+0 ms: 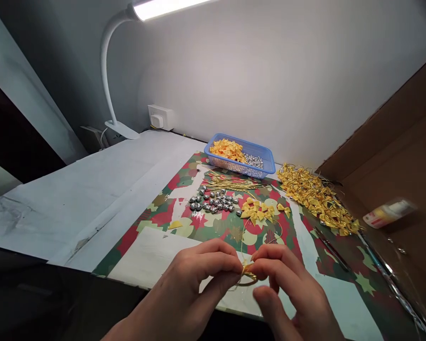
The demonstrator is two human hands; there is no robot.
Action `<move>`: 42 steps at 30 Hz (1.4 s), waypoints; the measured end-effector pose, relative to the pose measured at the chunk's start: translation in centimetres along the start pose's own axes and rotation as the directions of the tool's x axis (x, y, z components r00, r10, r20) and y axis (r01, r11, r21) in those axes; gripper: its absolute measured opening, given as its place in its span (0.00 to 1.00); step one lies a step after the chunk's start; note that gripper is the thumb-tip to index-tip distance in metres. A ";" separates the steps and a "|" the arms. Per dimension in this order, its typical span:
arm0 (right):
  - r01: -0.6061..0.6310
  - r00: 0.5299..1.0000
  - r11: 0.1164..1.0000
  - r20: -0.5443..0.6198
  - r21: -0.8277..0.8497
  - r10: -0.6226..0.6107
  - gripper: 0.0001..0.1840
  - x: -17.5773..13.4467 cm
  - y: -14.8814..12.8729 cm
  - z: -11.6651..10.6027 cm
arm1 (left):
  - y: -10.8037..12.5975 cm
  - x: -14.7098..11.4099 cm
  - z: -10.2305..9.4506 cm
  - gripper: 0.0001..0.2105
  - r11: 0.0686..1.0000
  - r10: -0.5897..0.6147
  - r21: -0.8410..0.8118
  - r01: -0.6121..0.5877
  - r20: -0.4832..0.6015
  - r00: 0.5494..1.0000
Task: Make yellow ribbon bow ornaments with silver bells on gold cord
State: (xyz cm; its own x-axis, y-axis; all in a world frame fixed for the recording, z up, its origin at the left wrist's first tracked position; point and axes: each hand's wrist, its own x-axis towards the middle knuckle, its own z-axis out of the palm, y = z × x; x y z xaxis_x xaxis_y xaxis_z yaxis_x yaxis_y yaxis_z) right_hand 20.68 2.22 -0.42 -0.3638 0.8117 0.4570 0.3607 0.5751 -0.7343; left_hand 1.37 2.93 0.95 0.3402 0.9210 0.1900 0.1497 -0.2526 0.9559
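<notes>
Thumb and forefinger of my left hand (206, 279) are pinched together on a loop of gold cord (247, 280), held low above the near edge of the board. From the right, the curled fingertips of my right hand (294, 289) meet the same cord, while that thumb stands a little apart. A thin end of the cord rises and arcs toward the bows. My fingers hide part of the loop. Just beyond lie yellow ribbon bows (257, 210) and a cluster of silver bells (215, 202). Gold cord lengths (230, 182) are laid out behind the bells.
A blue basket (269, 158) with yellow bows and small silver beads stands at the back. To its right is a heap of bows with gold cord (312, 199). Dark tweezers (332, 248) and a white bottle (390, 213) are at the right. A white lamp (104, 71) leans over from the left.
</notes>
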 end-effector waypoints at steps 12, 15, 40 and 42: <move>-0.121 0.984 0.990 -0.122 0.075 0.129 0.08 0.5 -0.8 1.0 | 0.2 0.1 -0.1 0.10 0.993 -0.085 -0.078 0.087 0.031 0.996; -0.108 0.979 0.991 -0.168 0.077 0.120 0.08 0.4 -0.6 1.2 | 0.2 0.2 -0.1 0.10 0.988 -0.115 -0.105 0.117 0.027 0.993; -0.153 0.971 0.961 -0.144 0.231 0.189 0.07 0.4 0.0 1.6 | 0.7 0.2 0.1 0.07 0.979 -0.176 -0.107 0.173 -0.017 0.984; -0.143 0.974 0.963 -0.141 0.229 0.178 0.07 0.6 0.0 1.6 | 0.8 0.2 0.1 0.07 0.984 -0.159 -0.089 0.156 -0.031 0.987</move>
State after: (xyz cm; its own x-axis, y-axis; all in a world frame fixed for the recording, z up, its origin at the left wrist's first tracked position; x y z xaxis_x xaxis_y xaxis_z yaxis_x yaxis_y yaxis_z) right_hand 19.07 2.50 -0.94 -0.1688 0.9073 0.3852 0.2030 0.4145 -0.8871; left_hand 1.69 2.88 1.77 0.2835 0.9581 0.0422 0.1176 -0.0784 0.9900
